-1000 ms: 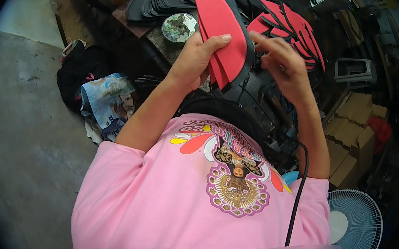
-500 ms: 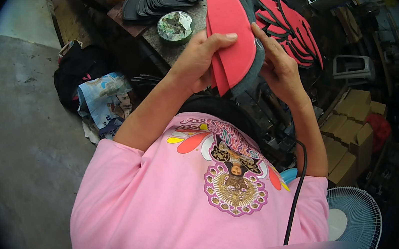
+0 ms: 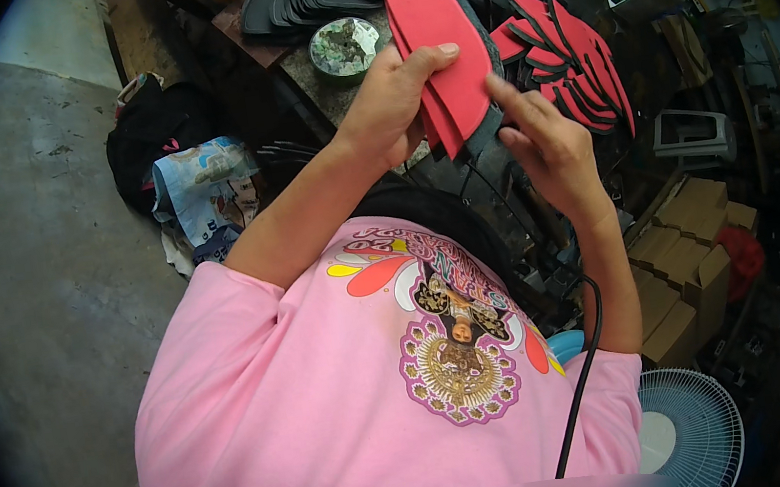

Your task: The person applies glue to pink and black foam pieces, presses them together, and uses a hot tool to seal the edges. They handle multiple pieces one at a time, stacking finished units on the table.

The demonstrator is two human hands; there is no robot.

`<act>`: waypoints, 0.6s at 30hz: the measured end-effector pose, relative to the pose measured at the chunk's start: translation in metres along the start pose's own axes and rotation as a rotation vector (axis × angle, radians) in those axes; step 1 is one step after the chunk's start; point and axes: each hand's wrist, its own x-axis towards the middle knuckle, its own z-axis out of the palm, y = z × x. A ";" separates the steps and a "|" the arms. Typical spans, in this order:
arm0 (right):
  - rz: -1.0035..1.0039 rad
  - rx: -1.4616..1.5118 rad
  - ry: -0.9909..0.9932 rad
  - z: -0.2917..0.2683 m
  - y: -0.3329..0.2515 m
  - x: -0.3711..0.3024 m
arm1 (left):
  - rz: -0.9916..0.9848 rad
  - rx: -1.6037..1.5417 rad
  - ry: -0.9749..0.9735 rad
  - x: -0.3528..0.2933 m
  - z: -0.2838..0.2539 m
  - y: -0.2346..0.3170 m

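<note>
Red foam soles (image 3: 443, 49), a thin stack with a dark one at the back, stand on end in front of the chest. The left hand (image 3: 387, 106) is clenched round their lower left edge, thumb across the front sheet, likely to keep the edges aligned. The right hand (image 3: 544, 139) grips nothing; its fingertips (image 3: 496, 91) press the stack's right edge. More red soles (image 3: 573, 62) lie fanned on the workbench right of the stack, a small round tin (image 3: 343, 48) to its left

Grey concrete floor (image 3: 51, 288) (stained), cluttered workbench (image 3: 308, 67)
</note>
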 end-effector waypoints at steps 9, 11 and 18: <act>-0.188 -0.174 -0.003 -0.005 0.005 -0.001 | 0.031 0.030 0.075 0.004 -0.006 -0.004; -0.204 -0.163 0.078 0.000 0.006 0.001 | 0.023 0.068 0.063 0.003 -0.007 -0.004; -0.148 -0.230 0.004 0.001 0.011 0.002 | -0.027 0.067 0.029 -0.002 -0.003 -0.007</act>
